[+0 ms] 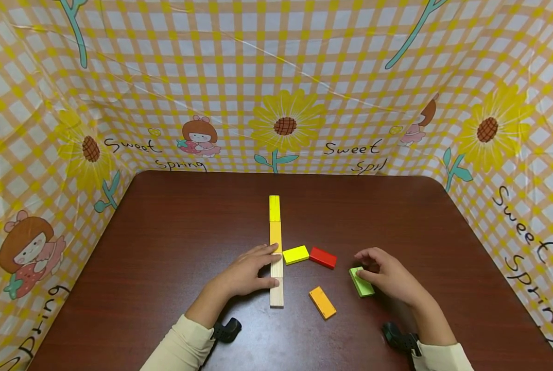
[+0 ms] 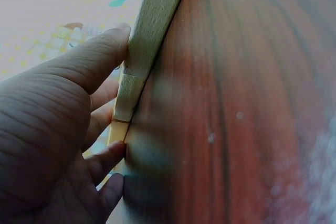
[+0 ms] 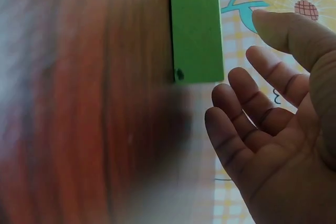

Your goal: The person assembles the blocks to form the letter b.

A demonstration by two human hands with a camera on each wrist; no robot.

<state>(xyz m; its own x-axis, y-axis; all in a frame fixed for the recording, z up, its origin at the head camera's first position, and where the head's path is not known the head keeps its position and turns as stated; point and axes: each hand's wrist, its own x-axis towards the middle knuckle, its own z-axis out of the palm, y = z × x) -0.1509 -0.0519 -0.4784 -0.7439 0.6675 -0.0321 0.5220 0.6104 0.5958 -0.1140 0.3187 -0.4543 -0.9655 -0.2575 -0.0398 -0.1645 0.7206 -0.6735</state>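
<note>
A straight row of end-to-end blocks runs away from me at mid-table: a yellow block [image 1: 274, 208], an orange-yellow block [image 1: 275, 237] and plain wooden blocks [image 1: 277, 292] nearest. My left hand [image 1: 245, 270] touches the row from its left side, thumb and fingers spread along it, as the left wrist view [image 2: 47, 129] also shows. Over the light green block [image 1: 361, 282] on the right hovers my right hand [image 1: 394, 275], fingers loosely bent. The right wrist view has that hand's fingers apart from the block, which appears darker green there.
A loose yellow block [image 1: 296, 255] lies beside the row, its right end close to a red block [image 1: 323, 258]. Nearer to me lies an orange block [image 1: 322, 303]. A checked, flower-printed cloth [image 1: 281, 62] walls the brown table [image 1: 188, 206] at the back and sides.
</note>
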